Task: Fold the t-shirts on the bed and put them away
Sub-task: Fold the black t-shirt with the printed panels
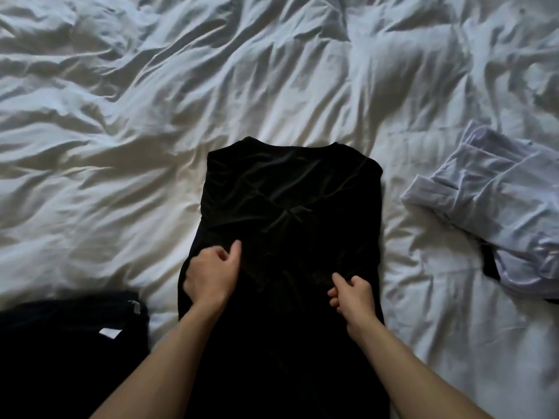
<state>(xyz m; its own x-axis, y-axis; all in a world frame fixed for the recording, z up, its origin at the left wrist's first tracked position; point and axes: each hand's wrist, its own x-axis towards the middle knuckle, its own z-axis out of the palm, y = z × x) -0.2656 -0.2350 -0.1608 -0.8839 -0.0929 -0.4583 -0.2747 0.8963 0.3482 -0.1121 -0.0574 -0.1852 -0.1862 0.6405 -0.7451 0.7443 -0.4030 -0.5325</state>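
Black t-shirt (290, 201) on bed, both hands pinching fabric, L hand (208, 275), R hand (352, 296)

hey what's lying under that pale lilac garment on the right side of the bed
A strip of black fabric pokes out beneath the pale lilac garment, both lying on the white duvet. What that fabric is and how far it extends stay covered.

One head-worn view looks steeply down, close over the bed (272, 86) (wide-angle).
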